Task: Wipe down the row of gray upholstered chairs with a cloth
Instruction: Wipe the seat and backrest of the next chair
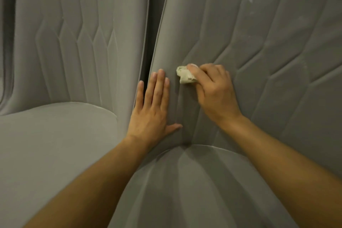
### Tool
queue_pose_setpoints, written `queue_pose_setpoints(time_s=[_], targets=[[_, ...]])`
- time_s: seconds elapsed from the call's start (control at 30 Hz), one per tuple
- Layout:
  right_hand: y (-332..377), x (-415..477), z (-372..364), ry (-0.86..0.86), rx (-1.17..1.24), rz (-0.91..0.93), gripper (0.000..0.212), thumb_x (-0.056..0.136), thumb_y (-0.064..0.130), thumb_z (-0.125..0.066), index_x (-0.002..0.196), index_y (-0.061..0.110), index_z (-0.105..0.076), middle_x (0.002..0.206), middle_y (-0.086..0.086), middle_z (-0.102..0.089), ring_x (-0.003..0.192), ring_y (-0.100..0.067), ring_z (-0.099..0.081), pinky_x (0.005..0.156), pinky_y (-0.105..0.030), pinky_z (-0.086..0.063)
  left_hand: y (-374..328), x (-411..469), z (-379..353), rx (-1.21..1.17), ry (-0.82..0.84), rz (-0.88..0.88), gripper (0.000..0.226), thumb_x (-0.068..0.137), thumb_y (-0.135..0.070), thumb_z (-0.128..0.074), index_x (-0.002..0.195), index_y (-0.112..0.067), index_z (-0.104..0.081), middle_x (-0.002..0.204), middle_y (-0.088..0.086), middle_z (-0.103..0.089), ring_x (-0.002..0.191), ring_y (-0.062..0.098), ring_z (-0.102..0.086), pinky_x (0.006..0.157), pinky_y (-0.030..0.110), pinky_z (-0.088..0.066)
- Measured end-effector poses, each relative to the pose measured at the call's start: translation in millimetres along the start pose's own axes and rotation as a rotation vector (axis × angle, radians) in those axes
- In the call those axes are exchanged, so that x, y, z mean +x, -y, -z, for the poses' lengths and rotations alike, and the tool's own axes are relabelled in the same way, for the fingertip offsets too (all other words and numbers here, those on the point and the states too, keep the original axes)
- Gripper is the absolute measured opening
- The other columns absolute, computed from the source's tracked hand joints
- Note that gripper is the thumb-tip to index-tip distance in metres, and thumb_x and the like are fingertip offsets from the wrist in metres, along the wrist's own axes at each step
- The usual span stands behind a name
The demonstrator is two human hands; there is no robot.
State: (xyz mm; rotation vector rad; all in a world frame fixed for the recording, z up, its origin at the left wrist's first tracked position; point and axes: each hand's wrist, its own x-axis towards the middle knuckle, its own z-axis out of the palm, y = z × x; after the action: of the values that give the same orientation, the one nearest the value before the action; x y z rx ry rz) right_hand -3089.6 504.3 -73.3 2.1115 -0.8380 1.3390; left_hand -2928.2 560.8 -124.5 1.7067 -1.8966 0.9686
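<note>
Two gray upholstered chairs stand side by side. The right chair's stitched backrest (259, 46) fills the upper right and its seat (194, 187) lies below. My right hand (214, 90) grips a small bunched cream cloth (185, 76) and presses it against the lower left part of that backrest. My left hand (153, 105) lies flat with straight fingers on the same backrest's left edge, just left of the cloth. Most of the cloth is hidden under my right fingers.
The left chair's backrest (79, 39) and seat (55, 135) sit to the left, split from the right chair by a narrow dark gap (149, 55). Pale specks (250, 0) mark the right backrest near the top. Another chair edge (7, 42) shows at far left.
</note>
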Motion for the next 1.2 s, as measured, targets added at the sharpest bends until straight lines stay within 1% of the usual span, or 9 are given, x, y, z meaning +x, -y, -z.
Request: queue_pose_setpoints(time_s=[0.13, 0.2, 0.3, 0.5, 0.67, 0.77, 0.93, 1.1, 1.2], targets=[[-15, 73, 19, -0.177, -0.012, -0.096, 0.032, 0.086, 0.011, -0.058, 0.116, 0.003, -0.064, 0.087, -0.021, -0.059, 0.078, -0.039, -0.056, 0.076, -0.042, -0.04, -2, 31, 15, -0.018, -0.03, 0.028, 0.128, 0.069, -0.072, -0.061, 0.148, 0.002, 0.007, 0.157, 0.023, -0.003, 0.146, 0.033, 0.004, 0.117, 0.045, 0.011], [-24, 103, 22, -0.204, -0.055, -0.149, 0.031, 0.086, 0.015, -0.057, 0.114, 0.006, -0.065, 0.088, -0.021, -0.059, 0.08, -0.04, -0.056, 0.074, -0.044, -0.043, -2, 60, 24, -0.044, -0.037, 0.035, 0.129, 0.071, -0.074, -0.059, 0.145, 0.001, 0.016, 0.157, 0.022, 0.005, 0.144, 0.03, 0.014, 0.115, 0.045, 0.014], [-21, 93, 11, -0.132, -0.082, -0.129, 0.032, 0.084, 0.015, -0.049, 0.109, 0.006, -0.067, 0.089, -0.02, -0.06, 0.078, -0.039, -0.055, 0.068, -0.043, -0.045, -2, 87, 29, -0.058, -0.021, 0.02, 0.131, 0.073, -0.077, -0.053, 0.138, -0.001, 0.03, 0.155, 0.02, 0.021, 0.137, 0.026, 0.033, 0.112, 0.045, 0.021], [-18, 56, 16, 0.002, 0.067, -0.094, 0.029, 0.082, 0.009, -0.059, 0.11, 0.005, -0.066, 0.085, -0.015, -0.057, 0.076, -0.034, -0.053, 0.068, -0.043, -0.045, -2, 89, 27, -0.007, -0.086, 0.028, 0.128, 0.071, -0.082, -0.045, 0.142, 0.001, 0.022, 0.155, 0.02, 0.013, 0.141, 0.033, 0.022, 0.112, 0.047, 0.02], [-40, 138, 32, -0.229, -0.077, -0.212, 0.025, 0.08, 0.011, -0.063, 0.103, 0.004, -0.068, 0.082, -0.024, -0.057, 0.074, -0.037, -0.057, 0.066, -0.034, -0.036, -2, 88, 24, 0.029, -0.11, 0.024, 0.123, 0.072, -0.082, -0.037, 0.143, 0.003, 0.016, 0.153, 0.02, 0.011, 0.141, 0.037, 0.015, 0.112, 0.047, 0.018], [-48, 155, 27, -0.168, -0.209, -0.237, 0.024, 0.085, 0.017, -0.054, 0.102, 0.005, -0.066, 0.095, -0.024, -0.058, 0.089, -0.039, -0.055, 0.072, -0.04, -0.036, -1, 89, 23, 0.031, -0.104, 0.013, 0.122, 0.071, -0.08, -0.038, 0.145, 0.004, 0.01, 0.154, 0.02, 0.006, 0.142, 0.036, 0.01, 0.114, 0.048, 0.014], [-26, 79, 12, -0.038, -0.098, -0.06, 0.026, 0.084, 0.012, -0.052, 0.104, 0.003, -0.065, 0.086, -0.018, -0.058, 0.075, -0.036, -0.052, 0.065, -0.043, -0.045, -1, 89, 22, 0.045, -0.105, 0.008, 0.123, 0.072, -0.081, -0.033, 0.144, 0.004, 0.018, 0.154, 0.02, 0.018, 0.139, 0.033, 0.031, 0.115, 0.047, 0.016], [-29, 102, 36, 0.008, 0.019, -0.054, 0.022, 0.081, 0.009, -0.06, 0.1, 0.003, -0.068, 0.08, -0.018, -0.054, 0.073, -0.036, -0.053, 0.064, -0.04, -0.046, -5, 92, 33, -0.028, -0.105, 0.004, 0.123, 0.069, -0.075, -0.053, 0.148, 0.005, -0.003, 0.155, 0.027, -0.004, 0.144, 0.036, 0.004, 0.117, 0.045, 0.008], [-39, 147, 52, -0.123, -0.062, -0.121, 0.025, 0.086, 0.016, -0.06, 0.107, 0.007, -0.067, 0.087, -0.022, -0.057, 0.079, -0.037, -0.056, 0.065, -0.032, -0.037, -7, 112, 47, -0.08, -0.038, -0.003, 0.123, 0.074, -0.076, -0.049, 0.146, 0.0, 0.017, 0.156, 0.022, 0.014, 0.142, 0.028, 0.024, 0.116, 0.043, 0.015]])
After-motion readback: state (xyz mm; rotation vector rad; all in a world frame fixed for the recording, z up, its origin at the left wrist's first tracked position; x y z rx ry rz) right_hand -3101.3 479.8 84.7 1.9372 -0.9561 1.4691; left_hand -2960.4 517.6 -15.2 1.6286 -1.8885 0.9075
